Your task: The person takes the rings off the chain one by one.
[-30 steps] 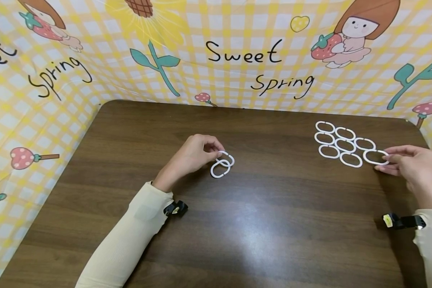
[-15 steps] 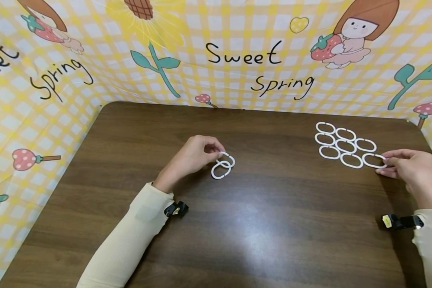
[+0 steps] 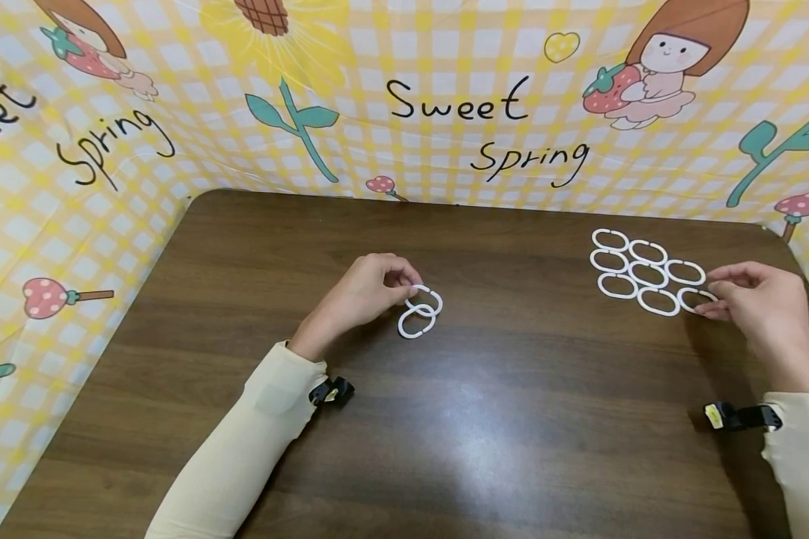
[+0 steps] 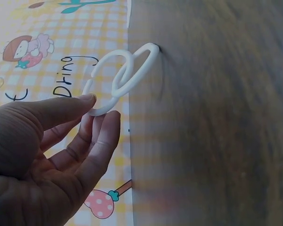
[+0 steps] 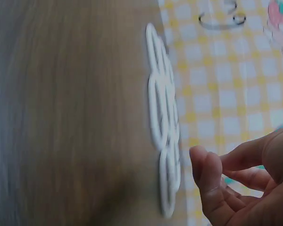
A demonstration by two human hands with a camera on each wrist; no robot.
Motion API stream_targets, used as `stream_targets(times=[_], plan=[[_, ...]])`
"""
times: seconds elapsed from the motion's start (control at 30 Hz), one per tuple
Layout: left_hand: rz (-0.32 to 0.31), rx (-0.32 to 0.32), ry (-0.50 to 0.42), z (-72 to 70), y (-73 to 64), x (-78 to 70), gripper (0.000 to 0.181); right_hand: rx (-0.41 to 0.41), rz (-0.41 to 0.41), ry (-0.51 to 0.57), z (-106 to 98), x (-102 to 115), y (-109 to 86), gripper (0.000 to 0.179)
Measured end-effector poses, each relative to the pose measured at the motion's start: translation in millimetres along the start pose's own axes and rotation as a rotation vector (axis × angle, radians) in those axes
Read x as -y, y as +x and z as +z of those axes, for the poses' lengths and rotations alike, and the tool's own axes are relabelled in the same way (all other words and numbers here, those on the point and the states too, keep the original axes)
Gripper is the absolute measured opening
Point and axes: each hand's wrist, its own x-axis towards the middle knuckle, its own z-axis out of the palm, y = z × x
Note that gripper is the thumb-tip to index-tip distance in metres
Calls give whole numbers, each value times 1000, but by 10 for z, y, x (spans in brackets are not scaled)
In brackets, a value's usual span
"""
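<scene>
My left hand [image 3: 367, 288] pinches a white oval split ring [image 3: 441, 302] between thumb and fingertips. Looped through it is a second white ring [image 3: 400, 326], whose lower end tilts down to the table in the left wrist view. Over at the right, my right hand [image 3: 762, 303] hovers by the nearest ring [image 3: 680, 299] of a flat cluster, its fingers partly covering that ring's right end. In the right wrist view, thumb and fingers come close together with nothing between them, and the white rings [image 5: 153, 113] lie apart from the fingertips.
Several white rings [image 3: 658, 314] lie side by side in rows at the table's back right. The dark wood table [image 3: 512, 419] ends at a yellow checked cloth [image 3: 431, 172] hung along the back and left. Each wrist carries a small black camera [image 3: 333, 391].
My right hand has set its ring down at the cluster's front right corner, let it go, and drawn slightly up. The left hand keeps its hold on the linked rings nearly in place.
</scene>
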Motion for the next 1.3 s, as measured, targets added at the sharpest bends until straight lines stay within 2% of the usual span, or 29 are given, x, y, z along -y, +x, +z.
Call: stream_targets(times=[0.1,0.33,0.53,0.73,0.8,1.13,1.3], plan=[[2,0,-1,4,-2,-4,8,15,-55,36,85,143,-43,13],[-19,10,-9,13,-6,-1,8,86,-177,119,303,460,-161,26],[-28,19,-19,14,-10,16,8,141,-263,155,575,698,-266,21],[-26,19,-21,7,-7,24,7,188,-382,138,836,877,-345,9],[-23,18,-21,4,-11,23,6,203,-413,124,919,922,-371,10],[-18,32,-60,-11,-25,36,9,341,-418,180,1301,1161,-543,15],[-26,47,-92,-16,-35,39,10,428,-390,225,1513,1251,-598,17]])
